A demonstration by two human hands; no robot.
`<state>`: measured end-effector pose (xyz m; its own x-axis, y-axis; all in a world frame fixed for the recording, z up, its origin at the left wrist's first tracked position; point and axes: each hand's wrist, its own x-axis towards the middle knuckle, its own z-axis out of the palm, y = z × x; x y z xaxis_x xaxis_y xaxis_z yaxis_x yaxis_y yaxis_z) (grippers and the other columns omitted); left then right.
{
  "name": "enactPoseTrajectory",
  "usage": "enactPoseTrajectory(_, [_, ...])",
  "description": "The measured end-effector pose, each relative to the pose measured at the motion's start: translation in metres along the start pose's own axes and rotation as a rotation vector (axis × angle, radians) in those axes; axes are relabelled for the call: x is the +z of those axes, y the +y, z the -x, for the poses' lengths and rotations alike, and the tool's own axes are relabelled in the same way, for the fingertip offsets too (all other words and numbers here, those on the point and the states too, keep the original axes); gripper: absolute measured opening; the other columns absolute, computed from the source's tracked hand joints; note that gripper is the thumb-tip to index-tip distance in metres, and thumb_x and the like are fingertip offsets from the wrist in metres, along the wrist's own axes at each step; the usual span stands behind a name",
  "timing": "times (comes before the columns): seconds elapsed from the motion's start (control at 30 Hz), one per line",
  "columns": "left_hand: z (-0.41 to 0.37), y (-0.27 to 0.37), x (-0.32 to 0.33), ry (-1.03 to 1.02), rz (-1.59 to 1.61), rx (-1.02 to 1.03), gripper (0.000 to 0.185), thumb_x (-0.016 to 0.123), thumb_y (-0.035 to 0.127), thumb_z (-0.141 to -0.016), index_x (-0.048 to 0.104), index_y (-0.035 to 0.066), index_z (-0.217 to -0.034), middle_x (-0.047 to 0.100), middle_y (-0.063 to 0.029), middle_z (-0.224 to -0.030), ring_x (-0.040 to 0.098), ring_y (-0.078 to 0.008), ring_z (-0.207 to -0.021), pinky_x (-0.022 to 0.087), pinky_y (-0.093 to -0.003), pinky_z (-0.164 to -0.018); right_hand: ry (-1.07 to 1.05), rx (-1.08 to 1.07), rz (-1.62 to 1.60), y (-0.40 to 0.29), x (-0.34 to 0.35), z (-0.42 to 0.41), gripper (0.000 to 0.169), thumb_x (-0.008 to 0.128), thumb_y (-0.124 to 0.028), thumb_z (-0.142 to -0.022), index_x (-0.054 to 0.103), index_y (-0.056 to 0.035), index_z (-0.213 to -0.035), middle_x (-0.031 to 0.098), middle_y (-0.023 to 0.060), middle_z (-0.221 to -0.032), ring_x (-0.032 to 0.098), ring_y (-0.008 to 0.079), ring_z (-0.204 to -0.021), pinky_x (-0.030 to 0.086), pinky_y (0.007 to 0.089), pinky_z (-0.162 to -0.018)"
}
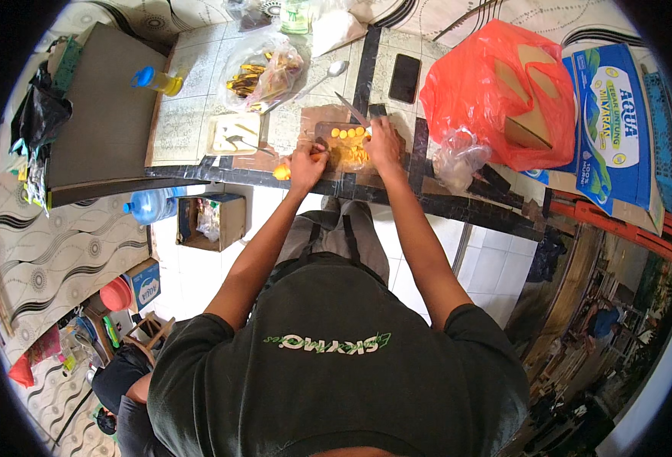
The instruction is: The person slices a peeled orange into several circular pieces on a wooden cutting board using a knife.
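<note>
My right hand [384, 145] is closed around the handle of a kitchen knife [352, 108], whose blade points up and to the left. Under it lies a cutting board [325, 130] with a row of round orange pieces and a heap of thin orange strips [357, 155]. At the board's left edge, my left hand [308, 163] has its fingers curled on an orange item, perhaps a carrot; what the fingertips grip is partly hidden. Beside that hand, near the counter edge, is another orange-yellow piece [281, 172]. A pale rectangular tray [234, 135] with a utensil in it stands further left.
Behind the tray are a plastic bag of yellow-and-dark peelings [250, 80] and a large metal spoon [337, 69]. A phone [405, 78], a red plastic bag [501, 97] and a blue carton [615, 125] are at right. Another person [124, 383] is at lower left.
</note>
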<state>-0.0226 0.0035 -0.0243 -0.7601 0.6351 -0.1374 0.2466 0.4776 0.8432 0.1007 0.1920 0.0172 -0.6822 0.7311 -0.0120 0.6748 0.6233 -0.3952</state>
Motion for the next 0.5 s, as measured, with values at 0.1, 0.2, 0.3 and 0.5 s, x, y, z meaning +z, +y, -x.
enactPoseTrajectory(0.1, [0.008,-0.001,-0.005,-0.037,-0.18,0.122,0.021,0.074,0.024,-0.082,0.074,0.012,-0.098,0.075,-0.0087,-0.101,0.065,-0.034,-0.109,0.036,-0.0553,-0.101,-0.182,0.041,-0.032,-0.03,-0.023,0.002,0.037,0.071,-0.025,-0.091,0.065,-0.0054,-0.122,0.071,0.0204,-0.121,0.068,0.0404,-0.113,0.055,0.0495,-0.094])
enactPoseTrajectory(0.2, [0.007,0.008,-0.009,-0.05,-0.242,0.167,0.024,0.073,0.024,-0.082,0.072,0.015,-0.104,0.072,-0.0087,-0.107,0.063,-0.0336,-0.112,0.036,-0.0542,-0.098,-0.258,-0.051,-0.114,-0.032,-0.024,0.001,0.033,0.062,-0.034,-0.098,0.069,-0.0091,-0.119,0.076,0.0197,-0.104,0.072,0.0416,-0.098,0.057,0.0501,-0.087])
enactPoseTrajectory(0.3, [0.009,0.013,-0.011,-0.054,-0.262,0.163,0.026,0.073,0.023,-0.081,0.072,0.015,-0.106,0.069,-0.0085,-0.11,0.062,-0.0328,-0.113,0.036,-0.054,-0.098,-0.284,-0.156,-0.075,-0.026,-0.023,0.005,0.029,0.059,-0.035,-0.1,0.074,-0.0124,-0.112,0.077,0.0191,-0.096,0.074,0.0396,-0.089,0.059,0.0501,-0.081])
enactPoseTrajectory(0.5, [0.013,0.009,-0.005,-0.023,-0.283,0.144,0.027,0.073,0.022,-0.08,0.071,0.016,-0.107,0.068,-0.0085,-0.11,0.061,-0.0319,-0.114,0.035,-0.0518,-0.098,-0.26,-0.202,0.034,-0.029,-0.024,0.005,0.03,0.059,-0.03,-0.1,0.079,-0.0085,-0.098,0.076,0.0192,-0.086,0.075,0.0372,-0.081,0.06,0.0502,-0.077])
